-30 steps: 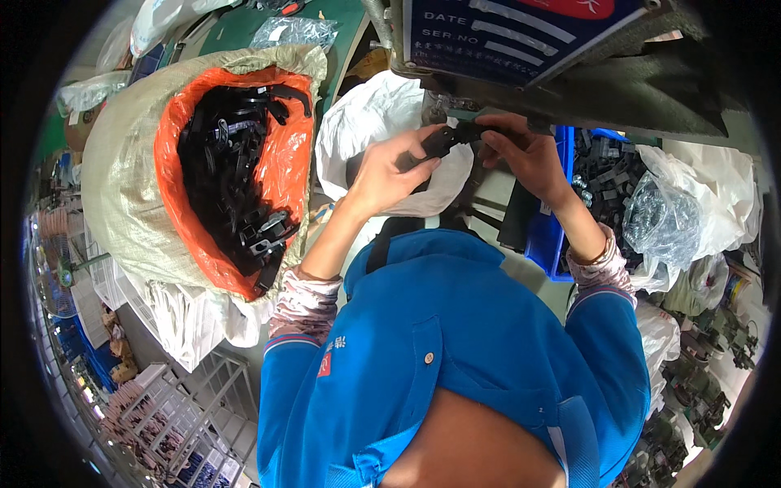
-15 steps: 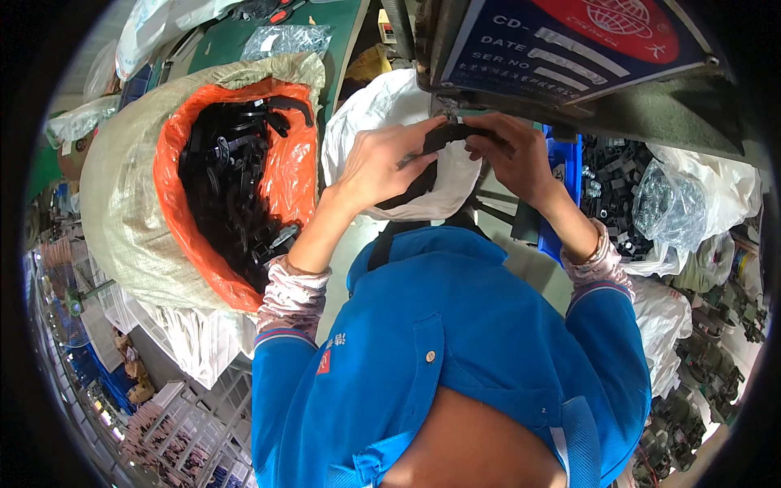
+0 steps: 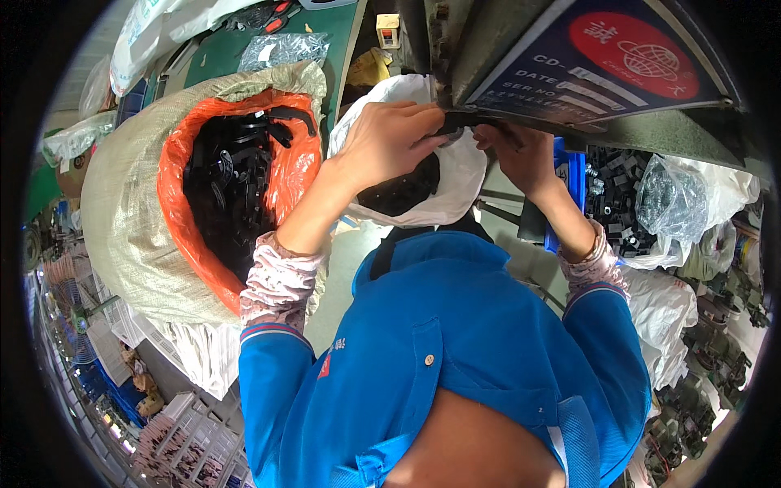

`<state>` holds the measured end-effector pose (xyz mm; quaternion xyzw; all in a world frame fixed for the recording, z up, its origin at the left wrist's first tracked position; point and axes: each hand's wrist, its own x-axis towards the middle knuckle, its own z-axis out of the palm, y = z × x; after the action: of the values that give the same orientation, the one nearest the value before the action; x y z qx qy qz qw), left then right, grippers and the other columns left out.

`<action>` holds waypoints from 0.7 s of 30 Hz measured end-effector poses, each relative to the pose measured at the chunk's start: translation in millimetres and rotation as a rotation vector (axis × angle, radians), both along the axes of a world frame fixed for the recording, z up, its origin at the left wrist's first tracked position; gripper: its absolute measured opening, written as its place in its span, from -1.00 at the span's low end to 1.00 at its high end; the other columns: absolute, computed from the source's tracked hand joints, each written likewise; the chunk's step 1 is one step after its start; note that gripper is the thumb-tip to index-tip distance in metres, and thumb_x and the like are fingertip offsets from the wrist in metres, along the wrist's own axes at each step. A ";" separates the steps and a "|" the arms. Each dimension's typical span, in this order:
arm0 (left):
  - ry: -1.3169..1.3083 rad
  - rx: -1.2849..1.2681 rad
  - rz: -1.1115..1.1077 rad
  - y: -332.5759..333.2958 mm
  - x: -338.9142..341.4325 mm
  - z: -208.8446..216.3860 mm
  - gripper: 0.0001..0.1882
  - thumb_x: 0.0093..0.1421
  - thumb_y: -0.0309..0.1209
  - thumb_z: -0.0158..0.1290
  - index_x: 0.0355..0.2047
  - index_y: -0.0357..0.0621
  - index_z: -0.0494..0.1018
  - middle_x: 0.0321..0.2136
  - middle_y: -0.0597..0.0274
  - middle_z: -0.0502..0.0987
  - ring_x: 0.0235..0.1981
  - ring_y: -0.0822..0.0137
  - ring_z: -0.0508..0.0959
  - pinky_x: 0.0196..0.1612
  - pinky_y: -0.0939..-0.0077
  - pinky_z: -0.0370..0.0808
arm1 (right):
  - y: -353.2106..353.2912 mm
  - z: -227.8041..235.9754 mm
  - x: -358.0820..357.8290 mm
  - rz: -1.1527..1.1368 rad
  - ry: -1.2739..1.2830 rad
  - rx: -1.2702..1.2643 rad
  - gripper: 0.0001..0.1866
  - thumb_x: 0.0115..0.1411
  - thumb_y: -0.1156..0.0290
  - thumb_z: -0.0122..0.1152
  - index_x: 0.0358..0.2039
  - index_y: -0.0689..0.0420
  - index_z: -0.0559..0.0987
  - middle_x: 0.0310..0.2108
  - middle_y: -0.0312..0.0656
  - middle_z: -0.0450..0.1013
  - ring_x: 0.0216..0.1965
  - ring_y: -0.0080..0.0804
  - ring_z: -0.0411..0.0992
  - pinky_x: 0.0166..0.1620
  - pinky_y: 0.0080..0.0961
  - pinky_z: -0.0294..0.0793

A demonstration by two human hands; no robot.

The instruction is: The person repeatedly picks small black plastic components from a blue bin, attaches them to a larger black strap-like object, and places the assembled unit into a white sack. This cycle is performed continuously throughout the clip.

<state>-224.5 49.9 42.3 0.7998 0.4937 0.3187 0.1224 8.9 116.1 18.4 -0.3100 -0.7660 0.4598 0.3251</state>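
A curved black plastic part (image 3: 462, 121) spans between my hands at the lower edge of the machine (image 3: 455, 57). My left hand (image 3: 389, 145) is closed on its left end, fingers pointing right. At the other end, my right hand (image 3: 527, 159) has its fingers curled round the part, partly in the machine's shadow. Just beneath them hangs a white bag (image 3: 465, 189) with dark pieces inside. Where the part meets the machine is hidden by the machine's edge and my fingers.
To the left stands a big woven sack (image 3: 122, 195) lined with orange plastic (image 3: 173, 175), full of black curved parts (image 3: 232, 175). A blue bin (image 3: 576, 172) with small dark pieces (image 3: 622, 175) is at right, beside plastic bags (image 3: 671, 199). A green table (image 3: 220, 55) lies behind the sack.
My left hand has shifted slightly up with its end of the black part, and more of the white bag's inside shows. The view has tilted slightly.
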 end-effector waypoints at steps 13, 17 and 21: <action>-0.218 -0.178 0.057 -8.1 -8.4 -15.8 -0.76 0.10 -0.28 0.26 -0.35 -0.16 0.49 -0.57 0.09 0.52 -0.58 0.11 0.51 -0.48 0.35 0.39 | 12.3 -3.9 -3.0 0.010 -0.052 -0.257 -0.81 0.24 0.53 0.22 -0.15 0.32 0.53 -0.36 -0.14 0.55 -0.41 -0.49 0.52 -0.35 -0.50 0.59; -0.181 -0.314 0.093 -9.0 -12.2 -12.8 -0.78 0.12 -0.34 0.25 -0.35 -0.19 0.49 -0.72 0.14 0.44 -0.70 0.29 0.46 -0.56 0.43 0.37 | 37.2 -10.4 6.8 0.120 -0.071 -0.392 -0.74 0.26 0.45 0.18 -0.07 0.28 0.52 -0.19 -0.05 0.54 -0.22 -0.38 0.53 -0.20 -0.46 0.60; -0.166 -0.296 0.072 -7.7 -11.1 -9.3 -0.77 0.12 -0.33 0.26 -0.36 -0.22 0.50 -0.64 0.12 0.51 -0.67 0.32 0.46 -0.55 0.45 0.38 | 97.5 -101.3 14.5 0.159 -0.749 0.416 -0.59 0.29 0.31 0.07 0.10 0.20 0.45 0.06 0.04 0.44 0.05 -0.13 0.42 0.03 -0.19 0.49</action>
<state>-235.6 42.2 33.0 0.7256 0.5518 0.3118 0.2679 23.4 213.6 -83.0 -0.3235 -0.9288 0.1751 0.0441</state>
